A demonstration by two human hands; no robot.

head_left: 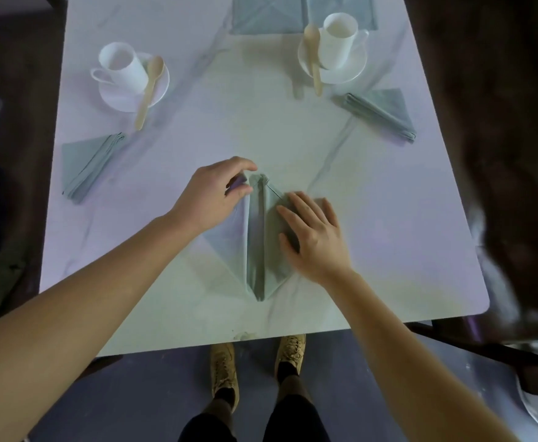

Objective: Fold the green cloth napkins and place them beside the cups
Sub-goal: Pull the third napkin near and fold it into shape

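Note:
A green napkin point(256, 244) lies partly folded into a narrow kite shape near the table's front middle. My left hand point(211, 196) pinches its upper left flap near the top point. My right hand point(313, 234) lies flat with spread fingers on its right side. One folded green napkin point(84, 165) lies in front of the left cup point(121, 67). Another folded napkin point(384, 113) lies to the right in front of the right cup point(337, 38). Each white cup stands on a saucer.
A wooden spoon point(148, 90) leans on the left saucer and another wooden spoon point(313, 55) on the right saucer. Flat unfolded green cloths point(267, 14) lie at the table's far edge. The marble table point(388, 218) ends just above my shoes. Dark furniture stands at right.

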